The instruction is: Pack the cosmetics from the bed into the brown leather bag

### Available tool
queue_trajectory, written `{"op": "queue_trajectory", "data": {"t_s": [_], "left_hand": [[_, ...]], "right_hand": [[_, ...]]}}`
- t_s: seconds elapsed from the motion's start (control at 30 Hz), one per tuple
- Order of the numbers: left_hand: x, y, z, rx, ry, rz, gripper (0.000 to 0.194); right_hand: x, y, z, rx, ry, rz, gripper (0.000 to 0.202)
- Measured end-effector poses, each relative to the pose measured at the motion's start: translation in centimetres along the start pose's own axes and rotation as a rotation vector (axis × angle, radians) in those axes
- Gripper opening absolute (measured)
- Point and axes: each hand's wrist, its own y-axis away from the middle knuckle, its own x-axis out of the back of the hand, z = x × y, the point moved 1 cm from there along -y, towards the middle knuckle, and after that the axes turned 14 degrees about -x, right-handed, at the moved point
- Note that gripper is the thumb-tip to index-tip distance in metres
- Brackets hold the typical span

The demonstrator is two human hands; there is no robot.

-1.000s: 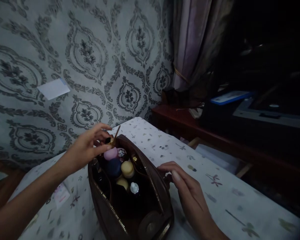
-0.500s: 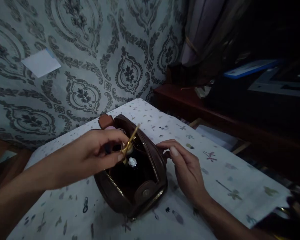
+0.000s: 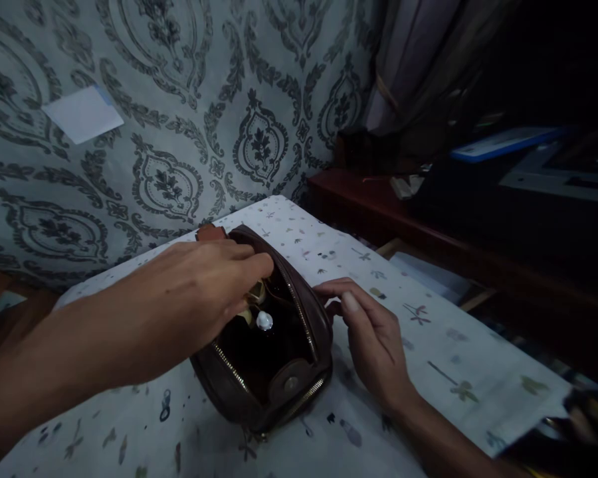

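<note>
A dark brown zippered bag [image 3: 309, 312] stands open on the patterned white cloth. My left hand [image 3: 214, 285] reaches over its far left part, fingers bent down into the opening; a bit of a gold-coloured item [image 3: 256, 291] shows beneath them, and I cannot make out whether they grip it. Inside the bag, a shiny white-topped item [image 3: 264, 321] stands just right of those fingers. My right hand [image 3: 373, 332] is at the bag's right side, thumb and fingers closed near its edge; what they pinch is too dark to tell.
Behind the table rises a patterned wall with a white paper [image 3: 84, 114] on it. To the right are a dark red desk [image 3: 349, 199], a blue-edged flat item [image 3: 503, 145] and an open drawer [image 3: 428, 275] holding papers.
My left hand has turned palm down and moved lower into the bag. The gold-coloured stick-like item that stood up between its fingers has gone down into the bag. My right hand has barely moved.
</note>
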Motion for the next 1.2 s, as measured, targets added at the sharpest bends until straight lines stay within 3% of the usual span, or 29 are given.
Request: {"op": "queue_trajectory", "data": {"t_s": [0.1,0.33,0.67,1.2], "left_hand": [[0.1,-1.3,0.0,0.004,-0.005,-0.055,0.006],[0.2,-1.8,-1.1,0.009,0.117,0.076,0.006],[-3.4,-3.1,-1.0,0.000,0.194,-0.060,0.009],[-4.1,-3.0,-1.5,-0.003,0.292,-0.178,0.012]], "right_hand": [[0.0,0.0,-0.1,0.005,0.013,0.006,0.028],[0.1,0.0,0.0,-0.007,0.020,-0.002,0.031],[0.1,0.1,-0.1,-0.007,0.007,-0.012,0.029],[0.1,0.0,-0.3,-0.002,0.025,0.007,0.030]]}}
